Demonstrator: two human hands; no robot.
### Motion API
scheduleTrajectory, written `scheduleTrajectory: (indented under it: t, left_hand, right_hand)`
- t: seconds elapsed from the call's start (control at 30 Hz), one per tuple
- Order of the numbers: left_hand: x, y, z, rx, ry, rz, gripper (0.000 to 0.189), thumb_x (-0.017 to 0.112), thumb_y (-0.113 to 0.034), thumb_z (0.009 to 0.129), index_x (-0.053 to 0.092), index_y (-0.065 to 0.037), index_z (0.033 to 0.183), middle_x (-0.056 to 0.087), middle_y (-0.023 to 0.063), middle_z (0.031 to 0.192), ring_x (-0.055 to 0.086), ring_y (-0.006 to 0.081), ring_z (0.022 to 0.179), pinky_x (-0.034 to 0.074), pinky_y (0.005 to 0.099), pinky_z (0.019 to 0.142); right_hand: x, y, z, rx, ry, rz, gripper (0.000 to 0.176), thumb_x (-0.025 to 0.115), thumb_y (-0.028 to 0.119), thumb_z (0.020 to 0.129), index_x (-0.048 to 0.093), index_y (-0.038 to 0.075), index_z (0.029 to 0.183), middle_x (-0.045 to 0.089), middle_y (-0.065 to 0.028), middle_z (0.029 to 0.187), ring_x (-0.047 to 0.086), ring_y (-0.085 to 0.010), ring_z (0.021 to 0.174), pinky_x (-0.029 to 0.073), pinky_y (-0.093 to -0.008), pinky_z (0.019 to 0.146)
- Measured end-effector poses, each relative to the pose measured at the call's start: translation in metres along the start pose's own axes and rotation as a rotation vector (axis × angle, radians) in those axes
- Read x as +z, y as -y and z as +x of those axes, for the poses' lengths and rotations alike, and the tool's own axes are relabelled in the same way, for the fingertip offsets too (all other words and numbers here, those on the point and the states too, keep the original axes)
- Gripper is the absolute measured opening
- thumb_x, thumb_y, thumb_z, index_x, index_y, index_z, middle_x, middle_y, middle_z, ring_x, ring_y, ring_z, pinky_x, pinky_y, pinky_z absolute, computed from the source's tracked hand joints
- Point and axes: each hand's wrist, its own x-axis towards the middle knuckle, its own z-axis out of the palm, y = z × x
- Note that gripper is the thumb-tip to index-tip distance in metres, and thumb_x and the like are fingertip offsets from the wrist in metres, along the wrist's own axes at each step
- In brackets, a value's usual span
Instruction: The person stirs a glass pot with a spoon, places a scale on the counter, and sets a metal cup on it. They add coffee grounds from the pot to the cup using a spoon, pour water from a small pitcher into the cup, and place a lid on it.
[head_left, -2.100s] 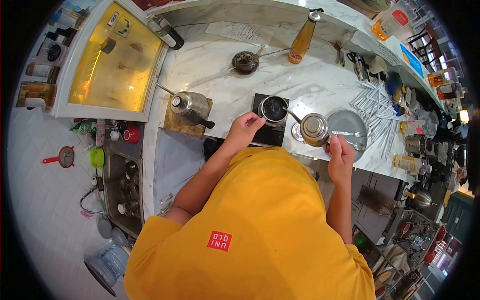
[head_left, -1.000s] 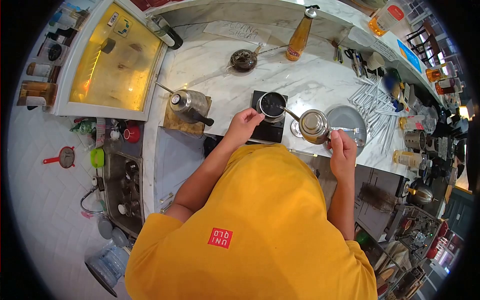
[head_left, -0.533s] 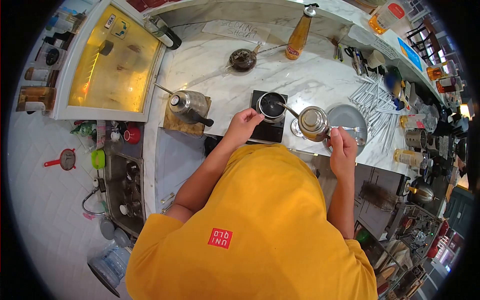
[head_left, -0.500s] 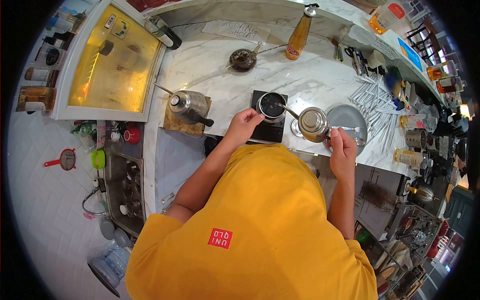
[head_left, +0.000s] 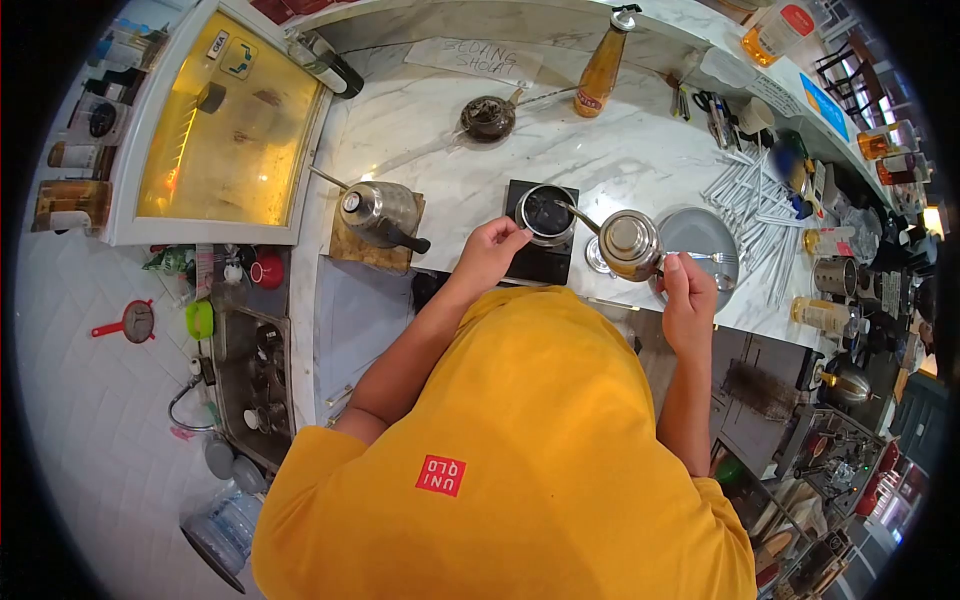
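My right hand (head_left: 690, 295) is closed on the handle of a small metal gooseneck kettle (head_left: 632, 243). The kettle's thin spout reaches left over the rim of a round, silvery cup (head_left: 547, 213) with dark contents. That cup stands on a black kitchen scale (head_left: 542, 264) at the counter's front edge. With thumb and fingers pinched together, my left hand (head_left: 492, 252) grips the cup's near left rim; the exact contact is partly hidden. Whether liquid is flowing from the spout is too small to tell.
Left of the scale, a larger kettle (head_left: 378, 212) stands on a wooden board (head_left: 405, 258). A grey plate (head_left: 700, 232) with a fork and many wrapped straws (head_left: 765, 215) lie right. Behind are a glass teapot (head_left: 488, 119) and a tall amber bottle (head_left: 603, 70).
Both hands, the kettle and the cup hold nearly the same positions. The whole view has shifted very slightly.
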Motion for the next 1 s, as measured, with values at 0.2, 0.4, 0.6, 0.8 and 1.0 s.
scheduleTrajectory:
  t: [0.2,0.4,0.6,0.8,1.0]
  left_hand:
    - [-0.001,-0.002,-0.001,0.014,0.008,0.019,0.018,0.066,-0.020,0.097,0.064,-0.006,0.086,0.058,-0.0055,0.078,0.046,0.0046,0.073,0.037,0.0231,0.066]
    - [-0.003,0.006,0.001,0.027,0.015,0.023,0.018,0.066,-0.021,0.097,0.064,-0.006,0.087,0.061,-0.0042,0.080,0.049,0.0052,0.075,0.039,0.0234,0.068]
    - [-0.002,0.006,0.000,0.019,0.014,0.026,0.019,0.066,-0.023,0.098,0.065,-0.006,0.089,0.063,-0.0030,0.083,0.051,0.0060,0.077,0.041,0.0241,0.071]
    - [-0.002,0.008,-0.002,0.025,0.013,0.009,0.019,0.065,-0.024,0.099,0.067,-0.006,0.093,0.064,-0.0023,0.085,0.053,0.0061,0.079,0.041,0.0233,0.072]
    - [-0.002,0.008,-0.003,0.037,0.015,-0.003,0.019,0.065,-0.024,0.100,0.067,-0.005,0.097,0.064,-0.0016,0.086,0.053,0.0062,0.081,0.041,0.0226,0.073]
  right_hand:
    - [-0.006,0.001,-0.006,0.030,0.081,-0.078,0.041,0.051,0.024,0.107,0.047,0.002,0.073,0.043,0.0010,0.068,0.042,-0.0084,0.066,0.038,-0.0275,0.061]
    - [-0.011,-0.007,-0.010,0.061,0.071,-0.076,0.040,0.050,0.024,0.107,0.048,0.003,0.073,0.045,0.0008,0.068,0.043,-0.0083,0.067,0.038,-0.0272,0.062]
    - [-0.003,0.000,-0.004,0.003,0.001,-0.016,0.043,0.055,0.026,0.105,0.046,0.002,0.070,0.042,0.0017,0.062,0.037,-0.0077,0.061,0.030,-0.0290,0.054]
    - [-0.001,0.006,-0.005,-0.032,0.018,-0.029,0.043,0.056,0.025,0.105,0.047,0.002,0.070,0.042,0.0019,0.062,0.036,-0.0078,0.060,0.030,-0.0289,0.054]
    - [-0.008,0.004,-0.013,0.026,0.080,-0.086,0.040,0.050,0.023,0.107,0.048,0.002,0.073,0.045,0.0008,0.066,0.042,-0.0080,0.065,0.037,-0.0275,0.061]
